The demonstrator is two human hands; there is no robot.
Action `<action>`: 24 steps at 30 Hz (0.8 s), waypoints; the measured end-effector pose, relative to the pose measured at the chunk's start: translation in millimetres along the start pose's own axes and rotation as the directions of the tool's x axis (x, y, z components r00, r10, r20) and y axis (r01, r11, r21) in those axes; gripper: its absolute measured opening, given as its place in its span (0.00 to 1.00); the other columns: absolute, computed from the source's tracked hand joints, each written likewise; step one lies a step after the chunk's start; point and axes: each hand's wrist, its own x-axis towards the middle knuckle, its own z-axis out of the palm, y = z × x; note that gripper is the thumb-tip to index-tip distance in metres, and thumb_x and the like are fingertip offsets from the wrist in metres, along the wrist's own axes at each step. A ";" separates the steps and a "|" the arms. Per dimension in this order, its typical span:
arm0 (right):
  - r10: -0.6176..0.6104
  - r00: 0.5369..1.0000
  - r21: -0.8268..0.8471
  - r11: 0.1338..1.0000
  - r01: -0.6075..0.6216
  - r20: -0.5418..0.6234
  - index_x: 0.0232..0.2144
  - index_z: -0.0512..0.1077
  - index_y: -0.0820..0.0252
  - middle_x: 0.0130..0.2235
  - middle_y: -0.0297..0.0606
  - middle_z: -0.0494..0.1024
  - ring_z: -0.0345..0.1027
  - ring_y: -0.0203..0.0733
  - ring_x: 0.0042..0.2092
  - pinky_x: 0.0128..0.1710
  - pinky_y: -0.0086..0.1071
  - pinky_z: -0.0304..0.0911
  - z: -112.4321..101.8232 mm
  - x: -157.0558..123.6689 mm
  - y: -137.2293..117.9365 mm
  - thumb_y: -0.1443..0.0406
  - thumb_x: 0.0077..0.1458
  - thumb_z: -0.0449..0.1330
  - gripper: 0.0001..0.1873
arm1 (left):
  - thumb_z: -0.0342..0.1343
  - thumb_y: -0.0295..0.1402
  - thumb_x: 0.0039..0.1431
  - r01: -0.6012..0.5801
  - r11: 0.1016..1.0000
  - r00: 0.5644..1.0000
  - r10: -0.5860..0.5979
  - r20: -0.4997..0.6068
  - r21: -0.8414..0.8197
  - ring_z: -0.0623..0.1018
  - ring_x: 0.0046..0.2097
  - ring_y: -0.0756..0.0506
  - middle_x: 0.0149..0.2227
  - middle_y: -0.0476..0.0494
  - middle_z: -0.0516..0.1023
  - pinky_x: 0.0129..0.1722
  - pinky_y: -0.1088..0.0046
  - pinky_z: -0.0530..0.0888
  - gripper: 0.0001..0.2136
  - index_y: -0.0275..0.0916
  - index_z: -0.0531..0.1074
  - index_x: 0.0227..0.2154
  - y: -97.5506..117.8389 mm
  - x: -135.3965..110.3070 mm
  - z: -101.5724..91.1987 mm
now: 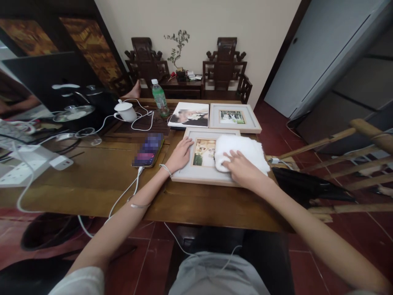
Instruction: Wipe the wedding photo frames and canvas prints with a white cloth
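A picture frame [202, 177] with a pale wood edge and a small photo in a wide light mat lies flat near the table's front edge. My left hand [181, 155] rests on the frame's left side, fingers stretched out over the border. Bunched under my right hand [241, 167] is a fluffy white cloth [247, 146], pressed onto the frame's right half. My right fingers grip the cloth at its left part; it hides the right side of the frame and part of the photo.
Behind lie a second picture frame [253, 121] and a white-edged photo print [192, 112]. To the left are a charging phone [149, 149], a green bottle [159, 98], a lidded white cup [125, 111], a pot [75, 116] and a power strip [23, 164]. Cables cross the table [92, 180].
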 end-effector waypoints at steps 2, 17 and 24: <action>-0.044 0.998 0.076 0.996 0.041 0.035 0.45 0.76 0.65 0.52 0.53 0.76 0.67 0.54 0.55 0.55 0.44 0.59 -12.4 -18.2 -15.2 0.81 0.48 0.48 0.26 | 0.43 0.25 0.62 0.005 1.000 1.000 -0.005 -0.010 0.006 0.61 0.68 0.37 0.62 0.34 0.69 0.68 0.48 0.59 0.21 0.33 0.69 0.56 0.4 0.1 1.0; 0.168 0.964 0.077 0.985 -0.156 -0.204 0.54 0.70 0.71 0.64 0.56 0.64 0.55 0.58 0.65 0.63 0.52 0.50 20.9 54.1 37.9 0.79 0.51 0.49 0.28 | 0.44 0.28 0.64 0.018 1.000 1.000 -0.018 0.017 0.022 0.59 0.69 0.37 0.63 0.34 0.67 0.68 0.47 0.58 0.20 0.33 0.69 0.56 0.5 -0.1 0.9; 0.097 0.993 -0.026 0.995 -0.099 -0.062 0.53 0.73 0.69 0.66 0.57 0.61 0.49 0.65 0.67 0.62 0.63 0.45 19.7 47.6 25.1 0.80 0.50 0.49 0.29 | 0.44 0.28 0.64 0.027 1.000 1.000 -0.027 0.011 0.010 0.59 0.69 0.37 0.64 0.34 0.67 0.68 0.46 0.57 0.20 0.34 0.68 0.57 -0.2 1.0 2.3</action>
